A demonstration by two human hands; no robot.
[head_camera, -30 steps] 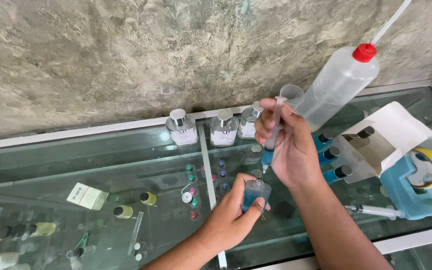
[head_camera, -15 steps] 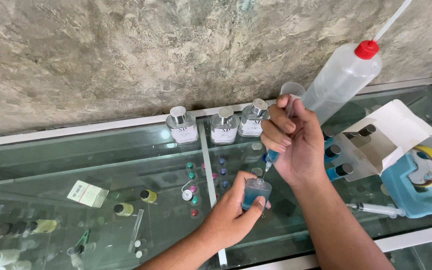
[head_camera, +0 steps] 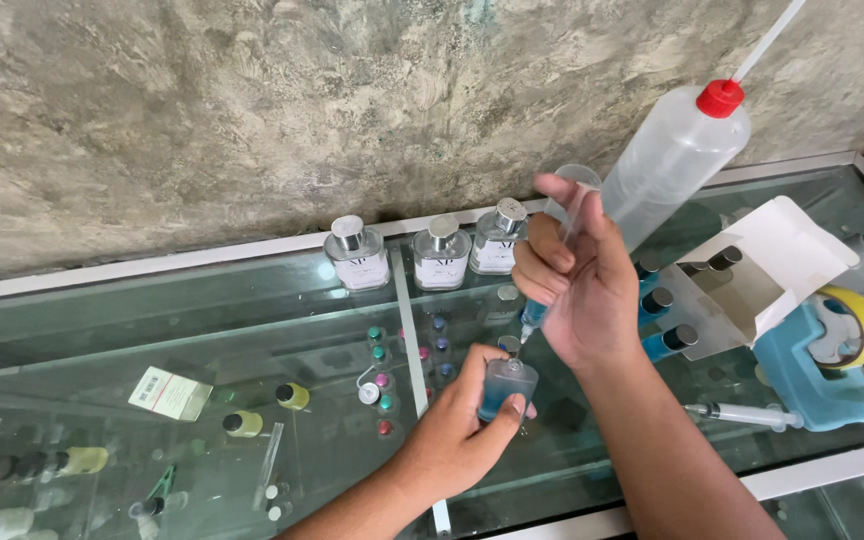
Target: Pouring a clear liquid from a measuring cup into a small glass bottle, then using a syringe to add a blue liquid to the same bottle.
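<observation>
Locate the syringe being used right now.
In the head view, the syringe is right of centre in the right hand, tip down over the small blue bottle held by the left hand, just in front of the wash bottle.

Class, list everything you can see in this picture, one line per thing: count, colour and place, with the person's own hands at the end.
small bottle: one, blue liquid, on glass counter, in left hand
syringe: one, clear with blue tip, above that bottle, in right hand
squeeze bottle: one, translucent, red cap, back right
square bottles: three, clear, silver caps, along the wall
spare syringe: one, clear, front right
tape dispenser: one, blue, yellow roll, right
white box: one, open, right
left hand: grips small bottle
right hand: grips syringe
</observation>
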